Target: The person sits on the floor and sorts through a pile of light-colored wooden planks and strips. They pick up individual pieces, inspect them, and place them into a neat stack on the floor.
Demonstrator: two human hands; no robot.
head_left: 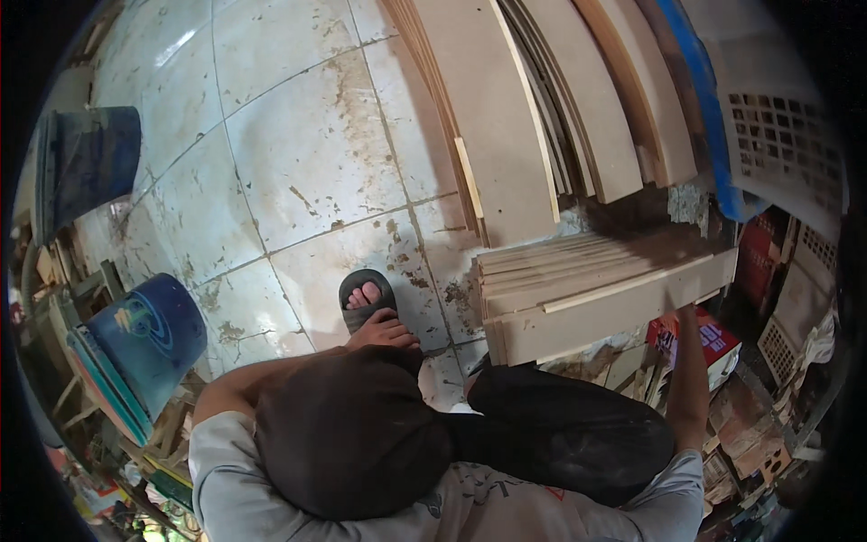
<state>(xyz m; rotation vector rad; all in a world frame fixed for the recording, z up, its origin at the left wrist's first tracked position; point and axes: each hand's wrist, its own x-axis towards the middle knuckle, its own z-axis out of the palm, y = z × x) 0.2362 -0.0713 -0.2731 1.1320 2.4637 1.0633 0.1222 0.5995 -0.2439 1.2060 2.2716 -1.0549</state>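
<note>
My left hand (384,332) rests beside the black sandal (371,291) on my foot, next to my bent knee. It holds nothing, and its fingers lie stretched out. On the right, my right hand (679,307) touches the near edge of a stack of flat brown boards (614,312), toward its right end. Shadow and the boards hide its fingers, so I cannot see whether it grips one. A thin pale wooden strip (623,285) runs along the top edge of the nearest board.
Longer boards (492,117) stand on edge in rows beyond the stack. A red box (718,348) sits by my right forearm, near a white perforated crate (777,126). At left are a dark bucket (99,163) and a blue bucket (153,330) on the stained tile floor (298,135).
</note>
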